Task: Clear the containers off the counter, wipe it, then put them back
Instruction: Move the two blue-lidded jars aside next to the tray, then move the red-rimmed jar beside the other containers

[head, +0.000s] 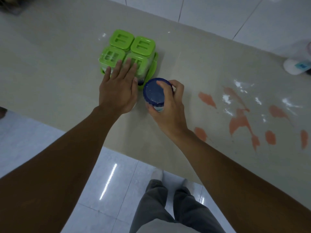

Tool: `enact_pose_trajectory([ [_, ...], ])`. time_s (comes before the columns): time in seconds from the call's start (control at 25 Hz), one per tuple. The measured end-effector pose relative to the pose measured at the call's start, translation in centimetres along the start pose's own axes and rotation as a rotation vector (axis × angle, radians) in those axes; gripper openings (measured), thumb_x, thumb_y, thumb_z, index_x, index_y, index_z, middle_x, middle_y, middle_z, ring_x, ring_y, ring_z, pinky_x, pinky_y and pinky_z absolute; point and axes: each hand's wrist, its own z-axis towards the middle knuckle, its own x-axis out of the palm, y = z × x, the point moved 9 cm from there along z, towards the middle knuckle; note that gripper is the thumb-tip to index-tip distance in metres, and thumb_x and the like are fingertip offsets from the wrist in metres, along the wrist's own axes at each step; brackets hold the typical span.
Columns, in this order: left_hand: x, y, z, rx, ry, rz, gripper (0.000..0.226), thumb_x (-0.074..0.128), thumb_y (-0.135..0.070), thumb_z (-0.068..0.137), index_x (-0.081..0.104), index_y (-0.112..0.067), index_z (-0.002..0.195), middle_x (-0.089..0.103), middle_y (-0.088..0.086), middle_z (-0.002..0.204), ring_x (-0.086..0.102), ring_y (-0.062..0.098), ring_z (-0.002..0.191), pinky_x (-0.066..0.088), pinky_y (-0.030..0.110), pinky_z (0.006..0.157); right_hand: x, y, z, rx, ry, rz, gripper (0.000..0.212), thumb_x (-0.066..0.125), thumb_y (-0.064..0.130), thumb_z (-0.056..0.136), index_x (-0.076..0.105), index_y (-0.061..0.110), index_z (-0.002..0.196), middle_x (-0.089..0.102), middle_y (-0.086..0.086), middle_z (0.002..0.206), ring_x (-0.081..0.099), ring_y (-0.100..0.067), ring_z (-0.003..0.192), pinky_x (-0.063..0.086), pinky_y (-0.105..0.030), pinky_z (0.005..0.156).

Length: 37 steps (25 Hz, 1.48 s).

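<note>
A beige counter (55, 52) seen from above. At the centre sits a green rack (152, 71) of four green-lidded containers (127, 49). The left hand (117, 91) lies flat, fingers spread, on the near lids. Just beside it at four o'clock, the right hand (170, 105) wraps closed around a blue-lidded jar (154, 92). Pink smears (240, 121) stain the counter at three o'clock.

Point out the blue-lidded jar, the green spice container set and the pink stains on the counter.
blue-lidded jar (154, 91): head view, on the flat top of its lid.
green spice container set (121, 39): head view, on the far-left lid.
pink stains (239, 122): head view, on the largest patch.
</note>
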Motion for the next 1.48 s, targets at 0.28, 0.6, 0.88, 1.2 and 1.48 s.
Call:
enact_pose_trajectory([
  [0.28, 0.0, 0.1, 0.0, -0.015, 0.021, -0.004, 0.063, 0.019, -0.038, 0.101, 0.034, -0.016, 0.157, 0.029, 0.004, 0.166, 0.024, 0.028, 0.155, 0.017, 0.051, 0.126, 1.5, 0.4, -0.2, -0.092, 0.096, -0.302, 0.081, 0.063, 0.051, 0.094, 0.031, 0.012, 0.158, 0.02, -0.013, 0.168, 0.025, -0.04, 0.152, 0.04, -0.051, 0.115],
  [0.6, -2.5, -6.6, 5.0, 0.062, -0.06, -0.063, 0.059, 0.03, -0.034, 0.098, 0.048, -0.01, 0.148, 0.048, 0.013, 0.155, 0.038, 0.033, 0.147, 0.024, 0.052, 0.123, -6.0, -4.1, 0.9, -0.073, 0.082, -0.149, 0.075, 0.054, 0.04, 0.101, 0.023, 0.004, 0.16, 0.013, -0.007, 0.171, 0.006, -0.02, 0.159, 0.012, -0.046, 0.129],
  [0.88, 1.9, -23.2, 11.0, 0.327, 0.096, -0.077, 0.063, 0.024, -0.036, 0.098, 0.037, -0.015, 0.155, 0.041, 0.006, 0.16, 0.032, 0.024, 0.152, 0.019, 0.045, 0.126, -16.4, -15.0, 2.5, 0.09, -0.039, -0.31, 0.06, 0.043, 0.029, 0.103, 0.031, 0.006, 0.158, 0.021, -0.007, 0.169, 0.012, -0.02, 0.158, 0.009, -0.039, 0.13],
  [1.2, 9.9, -38.4, 14.8, 0.496, 0.281, -0.083, 0.058, 0.031, -0.029, 0.105, 0.021, -0.016, 0.161, 0.023, 0.003, 0.168, 0.018, 0.019, 0.156, 0.012, 0.04, 0.128, -26.9, -26.7, 4.8, 0.274, -0.111, -0.457, 0.064, 0.046, 0.023, 0.101, 0.025, 0.004, 0.158, 0.019, -0.012, 0.169, 0.012, -0.024, 0.158, 0.012, -0.044, 0.129],
  [1.48, 17.0, -46.0, 17.4, 0.512, 0.415, -0.089, 0.062, 0.036, -0.033, 0.102, 0.021, -0.016, 0.16, 0.02, 0.003, 0.169, 0.017, 0.023, 0.156, 0.017, 0.041, 0.127, -32.6, -33.5, 9.8, 0.354, -0.096, -0.604, 0.083, 0.058, 0.021, 0.09, 0.017, 0.003, 0.16, 0.01, -0.014, 0.17, 0.006, -0.029, 0.159, 0.008, -0.044, 0.129],
])
